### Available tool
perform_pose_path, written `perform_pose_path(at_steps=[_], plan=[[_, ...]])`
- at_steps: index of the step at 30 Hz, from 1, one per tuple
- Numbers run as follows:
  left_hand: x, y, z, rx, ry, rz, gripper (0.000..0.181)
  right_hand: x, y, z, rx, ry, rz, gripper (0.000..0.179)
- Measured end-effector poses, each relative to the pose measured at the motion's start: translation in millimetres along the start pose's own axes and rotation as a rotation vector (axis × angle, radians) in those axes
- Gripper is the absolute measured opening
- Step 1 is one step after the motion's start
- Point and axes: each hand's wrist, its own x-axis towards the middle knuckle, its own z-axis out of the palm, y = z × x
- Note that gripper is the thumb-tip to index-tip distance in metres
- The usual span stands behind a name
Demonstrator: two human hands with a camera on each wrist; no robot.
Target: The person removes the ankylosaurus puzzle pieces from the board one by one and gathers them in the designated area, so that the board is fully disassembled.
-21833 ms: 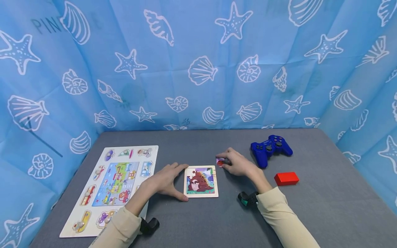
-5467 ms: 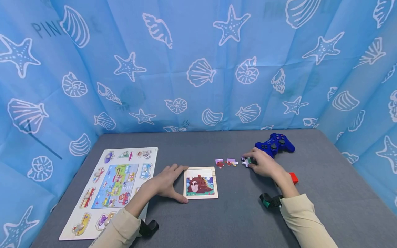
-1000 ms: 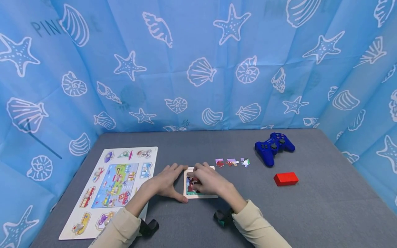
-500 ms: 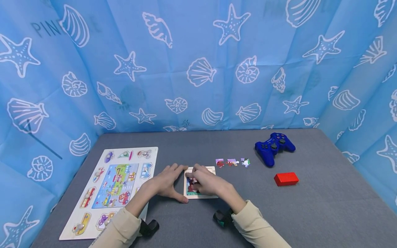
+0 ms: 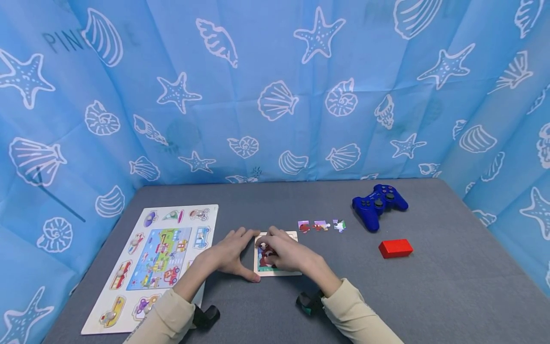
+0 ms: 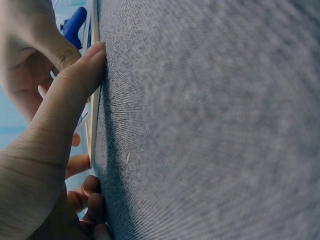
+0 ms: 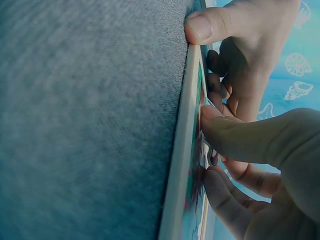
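Note:
A small square jigsaw puzzle [image 5: 281, 274] with a wooden frame and a brown dinosaur picture lies on the table between the hands. My left hand [image 5: 227, 253] holds its left side, thumb at the near corner and index finger at the far corner. Over the picture, my right hand [image 5: 287, 249] pinches a puzzle piece [image 7: 212, 156], which stands tilted up between thumb and fingers in the right wrist view. The right hand covers much of the picture. Beyond the frame's right side lie three loose pieces in a row: one red-brown [image 5: 303, 226], one purple [image 5: 320, 225], one white-green [image 5: 339, 225].
A large wooden knob puzzle board [image 5: 161, 258] with vehicle pieces lies at the left, partly under the left forearm. A blue game controller [image 5: 379, 204] and a red block [image 5: 395, 248] are on the right. A blue shell-patterned curtain [image 5: 275, 105] hangs behind the table.
Since 5.5 s ago my right hand has left the white-green piece at the right and come to the small puzzle. Over the last second its fingers shift slightly left. The left hand stays put.

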Motion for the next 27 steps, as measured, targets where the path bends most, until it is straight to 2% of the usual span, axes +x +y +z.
perform_pose_path(at_steps=[11, 20, 27], plan=[[0.0, -0.9, 1.0, -0.007, -0.005, -0.005, 0.107, 0.6, 1.2, 2.0, -0.033, -0.009, -0.009, 0.039], [0.1, -1.1, 1.1, 0.003, 0.006, 0.01, 0.108, -2.3, 2.4, 1.5, -0.058, 0.033, -0.061, 0.037], [0.6, -0.4, 0.5, 0.001, 0.003, -0.004, 0.108, -6.2, 4.1, -6.9, -0.073, 0.054, -0.07, 0.035]])
